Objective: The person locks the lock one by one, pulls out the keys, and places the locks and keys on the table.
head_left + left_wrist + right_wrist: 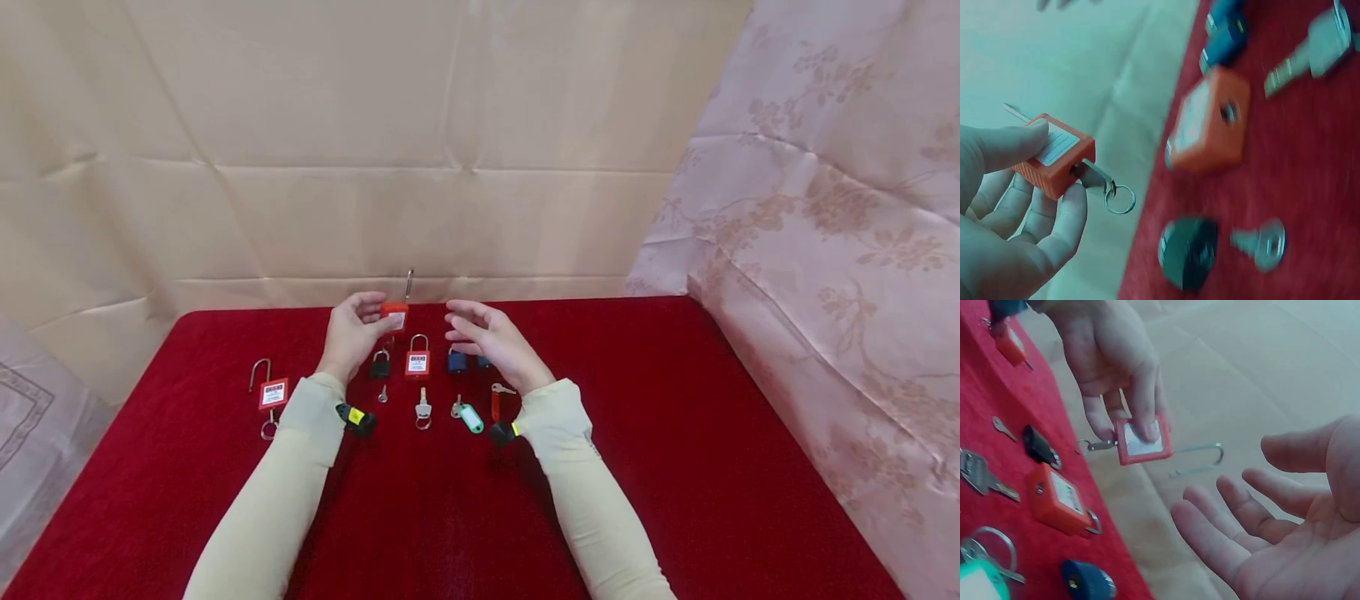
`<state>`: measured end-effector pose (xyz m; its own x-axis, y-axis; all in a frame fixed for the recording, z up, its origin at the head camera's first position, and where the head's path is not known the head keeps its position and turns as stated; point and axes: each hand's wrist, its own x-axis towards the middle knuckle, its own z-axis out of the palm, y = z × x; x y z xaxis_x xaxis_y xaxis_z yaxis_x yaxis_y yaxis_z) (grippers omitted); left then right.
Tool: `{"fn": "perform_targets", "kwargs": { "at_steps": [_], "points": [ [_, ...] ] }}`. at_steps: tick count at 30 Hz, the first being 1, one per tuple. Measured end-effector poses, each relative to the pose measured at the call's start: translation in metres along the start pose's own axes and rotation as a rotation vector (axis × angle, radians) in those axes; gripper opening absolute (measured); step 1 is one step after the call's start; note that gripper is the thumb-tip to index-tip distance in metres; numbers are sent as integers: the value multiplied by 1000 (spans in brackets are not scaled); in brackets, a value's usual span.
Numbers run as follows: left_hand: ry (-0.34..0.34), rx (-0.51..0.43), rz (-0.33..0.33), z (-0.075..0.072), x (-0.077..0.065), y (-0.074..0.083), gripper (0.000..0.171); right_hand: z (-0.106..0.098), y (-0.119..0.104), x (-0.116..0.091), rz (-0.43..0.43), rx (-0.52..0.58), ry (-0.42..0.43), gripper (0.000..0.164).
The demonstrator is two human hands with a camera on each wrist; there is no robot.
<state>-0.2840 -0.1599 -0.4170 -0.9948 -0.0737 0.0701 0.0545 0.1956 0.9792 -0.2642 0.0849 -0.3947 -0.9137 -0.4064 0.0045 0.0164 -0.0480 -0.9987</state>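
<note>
My left hand (352,333) grips a red padlock (1054,147) by its body, thumb on the white label. The padlock's shackle (1200,457) is swung out and unlatched, and a key (1094,177) with a ring sits in its keyhole. Facing it, my right hand (495,337) holds nothing, its fingers spread and loosely bent, a short way from the shackle. Below the hands on the cloth lie a black padlock (380,365), a second red padlock (417,363) and a blue padlock (457,362); another blue one is partly hidden by the right hand.
An unlatched red padlock (273,393) with a key ring lies at the left. Nearer me are a small key (383,394), a larger key (423,404), a green-tagged key (471,418) and a red-tagged key (496,405). Red cloth (675,467) covers the table; a beige curtain (420,150) hangs behind.
</note>
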Motion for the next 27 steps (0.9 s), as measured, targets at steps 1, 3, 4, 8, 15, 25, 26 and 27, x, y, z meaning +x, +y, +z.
{"fn": "perform_targets", "kwargs": {
  "at_steps": [1, 3, 4, 8, 15, 25, 26, 27],
  "points": [
    [-3, -15, 10, 2, -3, 3, 49, -1, -2, 0, -10, 4, 10, 45],
    [-6, -49, 30, 7, -9, 8, 47, -3, -5, -1, -22, 10, 33, 46],
    [-11, -62, 40, 10, -13, 11, 47, -4, -6, -2, -27, 19, 43, 47],
    [-27, -106, 83, 22, -25, 22, 45, -6, -12, -4, -29, 44, 66, 50],
    [-63, -119, 114, 40, -41, 35, 44, -7, -19, -8, -46, 48, 97, 54],
    [-132, -113, 111, 61, -50, 35, 44, -11, -23, -10, -97, 73, 166, 56],
    [-135, -111, 113, 62, -51, 34, 44, -11, -24, -10, -103, 73, 169, 56],
    [-138, -108, 113, 64, -52, 34, 44, -11, -24, -10, -109, 72, 172, 55]
  ]
}}
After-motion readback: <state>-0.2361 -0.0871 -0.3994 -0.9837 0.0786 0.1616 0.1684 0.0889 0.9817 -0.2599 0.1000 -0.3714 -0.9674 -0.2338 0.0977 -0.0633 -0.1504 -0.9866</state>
